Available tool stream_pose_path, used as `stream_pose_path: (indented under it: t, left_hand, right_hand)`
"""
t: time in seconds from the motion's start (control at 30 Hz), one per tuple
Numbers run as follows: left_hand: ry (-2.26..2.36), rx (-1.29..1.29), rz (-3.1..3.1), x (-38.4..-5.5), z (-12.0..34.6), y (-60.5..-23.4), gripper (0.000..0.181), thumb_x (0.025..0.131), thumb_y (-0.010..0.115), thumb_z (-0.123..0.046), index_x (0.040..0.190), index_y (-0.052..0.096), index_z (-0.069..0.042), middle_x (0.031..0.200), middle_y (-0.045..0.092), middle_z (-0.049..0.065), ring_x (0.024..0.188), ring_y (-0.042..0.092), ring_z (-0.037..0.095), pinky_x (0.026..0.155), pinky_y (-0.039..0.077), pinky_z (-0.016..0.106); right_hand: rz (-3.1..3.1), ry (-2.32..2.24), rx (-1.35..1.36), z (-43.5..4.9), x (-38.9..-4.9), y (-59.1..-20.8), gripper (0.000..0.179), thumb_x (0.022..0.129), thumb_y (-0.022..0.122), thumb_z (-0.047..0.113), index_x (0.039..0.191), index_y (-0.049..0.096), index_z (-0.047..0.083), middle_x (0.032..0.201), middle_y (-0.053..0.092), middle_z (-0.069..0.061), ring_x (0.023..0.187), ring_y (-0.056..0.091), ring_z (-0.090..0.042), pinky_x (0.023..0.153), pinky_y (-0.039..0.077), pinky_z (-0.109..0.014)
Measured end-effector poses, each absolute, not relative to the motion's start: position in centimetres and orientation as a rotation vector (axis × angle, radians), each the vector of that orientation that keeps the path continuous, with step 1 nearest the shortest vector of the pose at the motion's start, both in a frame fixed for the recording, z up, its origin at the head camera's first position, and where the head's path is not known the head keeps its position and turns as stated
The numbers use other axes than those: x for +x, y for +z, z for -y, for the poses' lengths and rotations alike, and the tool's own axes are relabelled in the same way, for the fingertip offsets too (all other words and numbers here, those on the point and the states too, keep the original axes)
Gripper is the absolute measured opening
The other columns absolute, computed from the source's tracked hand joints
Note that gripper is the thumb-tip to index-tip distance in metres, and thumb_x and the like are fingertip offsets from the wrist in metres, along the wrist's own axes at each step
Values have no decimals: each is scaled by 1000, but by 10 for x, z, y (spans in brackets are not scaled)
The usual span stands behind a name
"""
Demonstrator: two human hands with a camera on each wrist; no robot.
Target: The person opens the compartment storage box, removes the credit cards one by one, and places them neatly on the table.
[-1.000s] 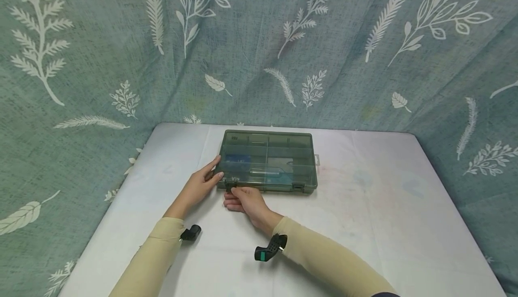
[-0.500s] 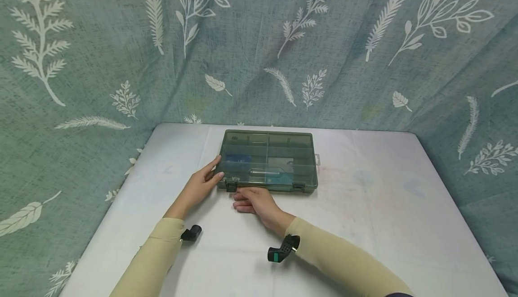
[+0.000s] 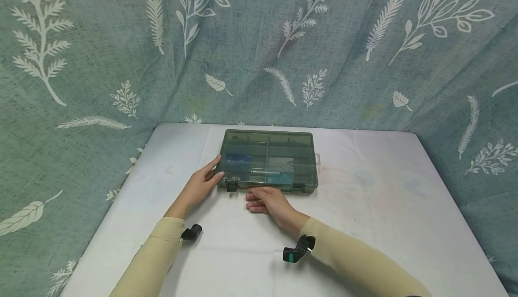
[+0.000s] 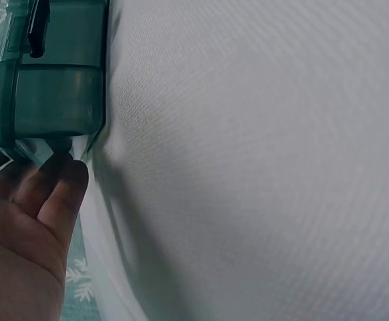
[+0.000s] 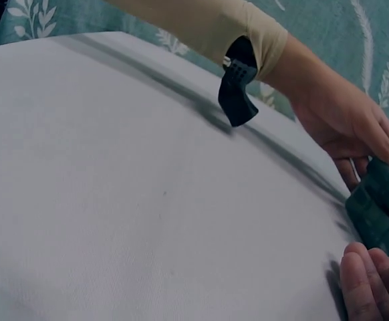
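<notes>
A blue-green, leaf-patterned cloth (image 3: 251, 85) is hung behind a white-covered table (image 3: 384, 225). At the left, the short end of a green, see-through case (image 3: 281, 152) is gripped by a left hand (image 3: 201, 183), the thumb laid on the lid and the fingers set against the end wall. The case is placed near the middle of the table's back edge, its long axis aligned with that edge. A left latch (image 3: 231, 186) is seen at the front, apparently swung outward. Through the closed lid, a blue item (image 3: 238, 162) and a paler blue piece (image 3: 279, 178) can be made out, neither clearly identified. Between the latches, a right hand (image 3: 272, 201) is held loosely, nothing gripped, its fingers pointed left along the front wall; whether that wall is touched cannot be told. A right latch (image 3: 298, 186) is found just beyond its knuckles, nearer this hand, with nothing standing between.
</notes>
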State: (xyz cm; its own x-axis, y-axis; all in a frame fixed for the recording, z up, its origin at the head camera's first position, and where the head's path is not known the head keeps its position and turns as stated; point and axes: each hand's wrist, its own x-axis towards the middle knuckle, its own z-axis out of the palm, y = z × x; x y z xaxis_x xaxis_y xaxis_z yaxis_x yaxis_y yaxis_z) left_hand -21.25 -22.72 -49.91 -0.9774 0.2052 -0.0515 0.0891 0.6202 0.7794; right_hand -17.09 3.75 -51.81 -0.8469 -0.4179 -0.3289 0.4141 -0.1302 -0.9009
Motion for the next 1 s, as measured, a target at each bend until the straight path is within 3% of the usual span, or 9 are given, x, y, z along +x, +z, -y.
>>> stream_pose_path:
  t: [0.73,1.0]
  left_hand:
    - [1295,266,-2716,-212,226,-500,65,106,56,-35,163,26,-27,167,24,10,145,39,38,117,39,50]
    - [1296,247,-2711,-212,227,-500,66,105,55,-42,163,26,-29,167,24,9,145,38,37,117,39,50]
  right_hand:
    - [-1656,-2028,-9,-83,-162,-520,46,108,53,24,143,51,-5,130,64,-22,102,72,-22,89,62,-34]
    - [-1649,-2032,8,-101,-161,-519,47,108,53,25,143,52,-7,132,63,-23,103,72,-23,89,62,-33]
